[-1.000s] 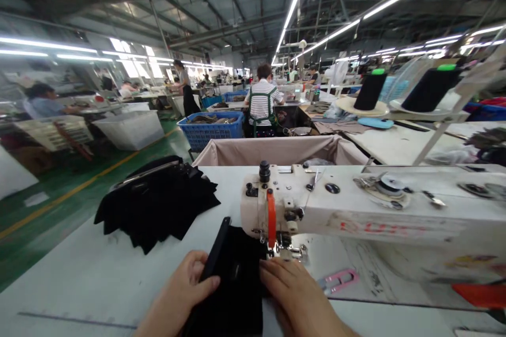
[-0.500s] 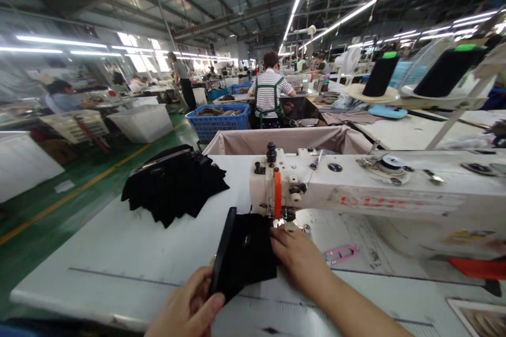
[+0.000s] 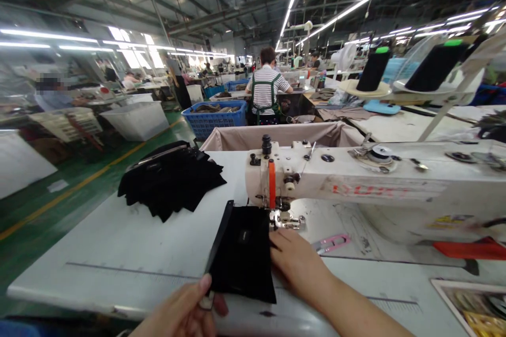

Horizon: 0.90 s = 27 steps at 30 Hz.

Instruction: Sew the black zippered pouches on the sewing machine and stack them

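Note:
A black fabric piece (image 3: 247, 260) with a small label lies flat left of the sewing machine's presser foot (image 3: 282, 219). Its left edge carries a stiff dark strip. My left hand (image 3: 190, 305) pinches the lower left corner between thumb and fingers. Along the right edge, just in front of the presser foot, my right hand (image 3: 300, 260) is closed on the fabric with bent fingers; the fingertips are partly hidden. The white sewing machine (image 3: 379, 179) reaches in from the right. Pink-handled thread snips (image 3: 334, 243) lie on its bed beyond my right hand.
A fanned stack of black pieces (image 3: 169, 179) lies at the table's left. Behind the machine hangs a beige cloth-lined bin (image 3: 276, 137). Black thread cones (image 3: 373, 71) stand at right. A co-worker (image 3: 268, 87) sits ahead beside a blue crate (image 3: 213, 118). A ruler line (image 3: 130, 269) marks the table.
The black fabric piece has turned flatter, so its label faces up and more of it shows. My left hand has moved slightly down and left along the strip edge. The right hand stays by the foot.

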Each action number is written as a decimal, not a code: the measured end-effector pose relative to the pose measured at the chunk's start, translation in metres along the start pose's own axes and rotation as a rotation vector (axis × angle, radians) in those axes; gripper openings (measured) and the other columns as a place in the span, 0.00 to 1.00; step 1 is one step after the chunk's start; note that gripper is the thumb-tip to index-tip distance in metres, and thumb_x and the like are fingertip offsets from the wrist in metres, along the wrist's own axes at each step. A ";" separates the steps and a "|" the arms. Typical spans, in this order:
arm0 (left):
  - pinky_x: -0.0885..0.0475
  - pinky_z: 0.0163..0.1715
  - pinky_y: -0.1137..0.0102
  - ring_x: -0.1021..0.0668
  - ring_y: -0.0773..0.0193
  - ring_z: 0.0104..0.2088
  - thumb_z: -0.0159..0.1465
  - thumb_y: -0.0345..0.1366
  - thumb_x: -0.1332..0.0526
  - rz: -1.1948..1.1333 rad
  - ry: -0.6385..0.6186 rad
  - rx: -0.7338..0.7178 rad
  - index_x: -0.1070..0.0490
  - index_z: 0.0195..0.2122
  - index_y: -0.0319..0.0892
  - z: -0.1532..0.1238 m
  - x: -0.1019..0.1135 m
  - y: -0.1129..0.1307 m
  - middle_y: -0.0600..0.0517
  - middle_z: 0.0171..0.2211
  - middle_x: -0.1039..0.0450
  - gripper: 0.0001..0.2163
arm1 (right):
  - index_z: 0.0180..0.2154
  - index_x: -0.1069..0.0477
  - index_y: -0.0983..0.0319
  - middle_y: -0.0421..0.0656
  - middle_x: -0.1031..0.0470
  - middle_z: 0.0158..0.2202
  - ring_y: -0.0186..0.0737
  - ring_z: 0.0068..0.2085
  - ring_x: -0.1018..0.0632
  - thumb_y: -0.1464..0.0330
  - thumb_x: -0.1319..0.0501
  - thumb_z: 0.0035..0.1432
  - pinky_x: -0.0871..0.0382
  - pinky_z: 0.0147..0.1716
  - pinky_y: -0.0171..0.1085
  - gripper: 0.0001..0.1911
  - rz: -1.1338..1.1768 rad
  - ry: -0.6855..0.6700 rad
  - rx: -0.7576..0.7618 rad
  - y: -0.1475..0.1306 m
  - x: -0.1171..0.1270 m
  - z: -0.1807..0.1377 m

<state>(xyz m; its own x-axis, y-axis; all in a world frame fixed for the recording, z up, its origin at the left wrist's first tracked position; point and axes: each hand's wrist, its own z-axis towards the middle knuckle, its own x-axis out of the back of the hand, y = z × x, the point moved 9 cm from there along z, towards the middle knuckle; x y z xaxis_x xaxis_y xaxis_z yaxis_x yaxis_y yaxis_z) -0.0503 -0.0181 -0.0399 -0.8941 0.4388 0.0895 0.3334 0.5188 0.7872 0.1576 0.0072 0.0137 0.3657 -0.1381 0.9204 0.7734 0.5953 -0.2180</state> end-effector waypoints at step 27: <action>0.29 0.49 0.68 0.27 0.63 0.44 0.68 0.25 0.44 0.986 0.103 -1.150 0.28 0.48 0.42 -0.030 -0.087 0.065 0.50 0.43 0.25 0.10 | 0.42 0.26 0.62 0.43 0.21 0.36 0.39 0.37 0.25 0.72 0.48 0.68 0.32 0.36 0.39 0.12 0.178 0.337 0.037 -0.062 0.024 -0.068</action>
<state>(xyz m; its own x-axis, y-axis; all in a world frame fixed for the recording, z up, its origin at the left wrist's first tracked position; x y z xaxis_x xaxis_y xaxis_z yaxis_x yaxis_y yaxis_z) 0.0398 -0.0445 0.0214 -0.4928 0.1815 0.8510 0.4282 -0.8009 0.4187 0.1533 -0.0871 0.0269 0.6473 -0.2790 0.7093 0.6654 0.6607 -0.3474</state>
